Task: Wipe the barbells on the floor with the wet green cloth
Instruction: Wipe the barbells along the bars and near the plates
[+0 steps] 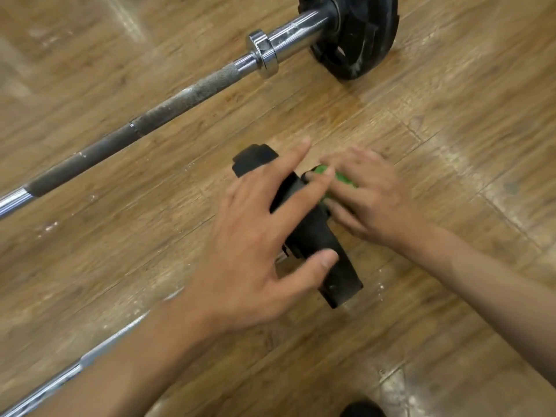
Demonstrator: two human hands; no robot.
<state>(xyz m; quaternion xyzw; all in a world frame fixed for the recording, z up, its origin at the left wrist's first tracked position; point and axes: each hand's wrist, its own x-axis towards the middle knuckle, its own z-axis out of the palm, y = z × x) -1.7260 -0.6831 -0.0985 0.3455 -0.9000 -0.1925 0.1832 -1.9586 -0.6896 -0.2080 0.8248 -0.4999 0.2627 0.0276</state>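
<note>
Green cloth (340, 177): showing between the fingers of the right hand (370, 200), bunched against the right face of the near plate (319, 236).
Right hand: lying fairly flat over the cloth, fingers stretched out and pressing it to the plate rather than clenching it.
Near plate: standing on edge on the wooden floor (451, 115), with the near bar (60, 377) running off to the lower left under the left forearm.
Left hand (255, 236): spreading over the plate's top edge, fingers straight and thumb bearing on the rim, so it is bracing the plate, not wrapping it.
Step, by my reading: wiping the plate's side face.
Doing it well: keeping the bracing hand firm so the plate is not rolling or tipping, and working the cloth with even pressure around the face and into the rim.
Far barbell (180, 97): lying well apart beyond, its shaft and black plate looking whitish and smeared.
</note>
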